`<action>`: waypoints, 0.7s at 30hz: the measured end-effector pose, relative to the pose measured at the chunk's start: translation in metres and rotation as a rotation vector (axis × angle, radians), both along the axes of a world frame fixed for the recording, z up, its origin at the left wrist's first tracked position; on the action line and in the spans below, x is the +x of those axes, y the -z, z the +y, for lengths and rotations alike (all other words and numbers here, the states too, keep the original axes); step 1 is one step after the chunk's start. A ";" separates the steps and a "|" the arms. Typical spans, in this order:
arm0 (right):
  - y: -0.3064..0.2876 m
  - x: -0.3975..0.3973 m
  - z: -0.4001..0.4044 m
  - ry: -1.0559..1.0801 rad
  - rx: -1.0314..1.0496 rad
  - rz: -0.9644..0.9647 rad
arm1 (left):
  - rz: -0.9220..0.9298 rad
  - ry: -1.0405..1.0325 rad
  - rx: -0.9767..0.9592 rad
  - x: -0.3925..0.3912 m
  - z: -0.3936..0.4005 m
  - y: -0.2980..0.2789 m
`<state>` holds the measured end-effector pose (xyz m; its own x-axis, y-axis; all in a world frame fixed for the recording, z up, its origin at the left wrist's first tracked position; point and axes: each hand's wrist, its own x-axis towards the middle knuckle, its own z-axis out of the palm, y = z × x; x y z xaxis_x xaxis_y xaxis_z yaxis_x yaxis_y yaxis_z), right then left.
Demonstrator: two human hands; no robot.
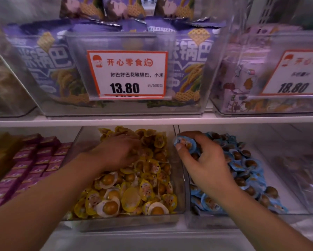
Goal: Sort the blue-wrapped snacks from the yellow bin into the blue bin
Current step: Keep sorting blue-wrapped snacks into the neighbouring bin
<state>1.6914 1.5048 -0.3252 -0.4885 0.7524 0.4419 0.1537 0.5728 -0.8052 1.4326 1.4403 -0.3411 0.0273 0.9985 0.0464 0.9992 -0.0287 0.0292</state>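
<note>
A clear bin of yellow-wrapped snacks (181,207) sits at the centre of the lower shelf. To its right stands a clear bin of blue-wrapped snacks (297,211). My right hand (204,160) hovers over the left part of the blue bin, fingers closed on a blue-wrapped snack (185,144) held by thumb and fingertips. My left hand (119,151) rests palm down in the back of the yellow bin, fingers buried among the yellow wrappers (134,192); what it touches is hidden and blurred.
Purple boxed snacks (30,160) fill the bin to the left. Above the white shelf edge (152,121), clear bins hold purple snack bags (43,57) behind a price tag (127,74). A second price tag (297,73) is at the upper right.
</note>
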 end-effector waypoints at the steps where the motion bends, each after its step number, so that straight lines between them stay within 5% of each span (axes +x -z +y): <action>1: 0.000 0.000 0.000 0.003 0.000 -0.010 | 0.021 -0.008 -0.013 -0.002 -0.002 -0.003; 4: -0.001 0.001 -0.002 0.008 -0.004 -0.023 | 0.127 -0.080 -0.077 0.005 -0.003 -0.006; 8: -0.002 0.000 -0.004 0.020 0.032 -0.042 | -0.081 -0.042 0.015 0.045 0.009 0.006; 13: -0.003 -0.001 -0.008 0.027 0.056 -0.043 | 0.088 0.001 -0.159 0.054 0.008 0.026; 21: -0.004 0.001 -0.007 0.026 0.105 -0.063 | 0.063 -0.043 -0.393 0.024 -0.003 0.006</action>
<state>1.6926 1.4979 -0.3216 -0.4987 0.7162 0.4883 0.2179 0.6488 -0.7291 1.4568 1.4369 -0.3471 -0.0241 0.9402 -0.3398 0.9994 0.0143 -0.0313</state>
